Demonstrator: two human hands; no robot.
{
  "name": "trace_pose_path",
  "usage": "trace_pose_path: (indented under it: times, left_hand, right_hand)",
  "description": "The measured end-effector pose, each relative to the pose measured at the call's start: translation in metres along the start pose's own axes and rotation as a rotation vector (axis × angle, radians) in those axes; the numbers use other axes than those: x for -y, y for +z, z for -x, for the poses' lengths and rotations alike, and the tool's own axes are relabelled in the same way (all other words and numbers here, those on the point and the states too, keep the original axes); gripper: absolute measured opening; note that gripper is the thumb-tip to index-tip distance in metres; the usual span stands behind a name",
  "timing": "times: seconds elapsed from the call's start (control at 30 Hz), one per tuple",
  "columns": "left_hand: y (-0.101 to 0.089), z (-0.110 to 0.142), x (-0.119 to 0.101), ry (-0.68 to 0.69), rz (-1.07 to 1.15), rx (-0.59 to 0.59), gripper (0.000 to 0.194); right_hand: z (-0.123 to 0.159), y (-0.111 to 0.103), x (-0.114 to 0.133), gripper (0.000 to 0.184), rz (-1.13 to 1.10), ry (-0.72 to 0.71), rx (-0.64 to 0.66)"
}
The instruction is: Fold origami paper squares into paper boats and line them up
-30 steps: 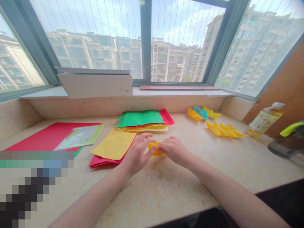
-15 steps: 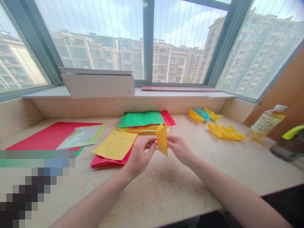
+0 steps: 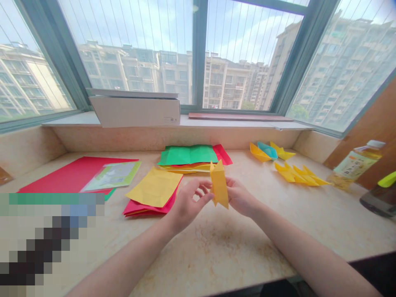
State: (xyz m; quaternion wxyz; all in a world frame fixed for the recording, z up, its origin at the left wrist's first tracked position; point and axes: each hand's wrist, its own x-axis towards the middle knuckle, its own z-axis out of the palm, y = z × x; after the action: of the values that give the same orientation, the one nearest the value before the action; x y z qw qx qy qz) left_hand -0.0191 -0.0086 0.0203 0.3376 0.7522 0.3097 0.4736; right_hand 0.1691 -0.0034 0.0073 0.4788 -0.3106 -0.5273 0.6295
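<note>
"While the counter stretches wide, where's the work?"

"Centre. Left hand, right hand: both pinching the folded yellow paper, upright between them."

"Step?"

"Shaping folds, I'd judge. Next move calls for gentle, even pressure, both edges steadied."

Bare stone on the worktop leads from the front edge up between the forearms to the left hand and right hand, which block the middle with the folded yellow paper. Right of them, an open lane reaches the rear edge between the green-topped stack and the blue boat. Yellow-topped papers obstruct beside the left hand; yellow boats, a bottle and a dark jug crowd the right end.
</note>
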Motion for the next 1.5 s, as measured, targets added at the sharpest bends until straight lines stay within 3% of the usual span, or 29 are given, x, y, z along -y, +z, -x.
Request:
trace_pose_path:
  times: [0.27, 0.53, 0.67, 0.77, 0.87, 0.97, 1.27, 1.5]
  left_hand:
    - [0.0006, 0.0006, 0.0048, -0.017, 0.026, 0.035, 0.031]
    - [0.0009, -0.0058, 0.0028, -0.389, 0.639, 0.027, 0.067]
    - [0.0, -0.0056, 0.0004, -0.458, 0.842, 0.005, 0.057]
    - [-0.0011, -0.0056, -0.0004, -0.495, 0.907, 0.008, 0.039]
    - [-0.0024, -0.0056, -0.0009, -0.501, 0.943, 0.077, 0.024]
    - [-0.0032, -0.0054, -0.002, -0.489, 0.973, 0.144, 0.024]
    - [-0.0048, -0.0051, -0.001, -0.48, 0.985, 0.088, 0.016]
    - [-0.0029, -0.0022, -0.003, -0.464, 0.889, 0.239, 0.028]
  right_hand:
    - [0.003, -0.0015, -0.0008, 0.022, -0.053, 0.029, 0.025]
    - [0.005, -0.0028, -0.0019, 0.022, -0.02, 0.097, 0.123]
    - [0.0044, -0.0026, -0.0008, 0.024, -0.033, 0.095, 0.121]
    - [0.0042, -0.002, 0.0001, 0.026, -0.052, 0.094, 0.121]
    - [0.0052, -0.0013, 0.0006, 0.025, -0.037, 0.097, 0.127]
    - [0.0069, -0.0007, 0.0009, 0.023, -0.012, 0.11, 0.151]
    - [0.007, 0.0009, 0.0032, 0.021, -0.011, 0.103, 0.165]
    - [0.0047, -0.0007, -0.0001, 0.02, -0.075, 0.04, 0.059]
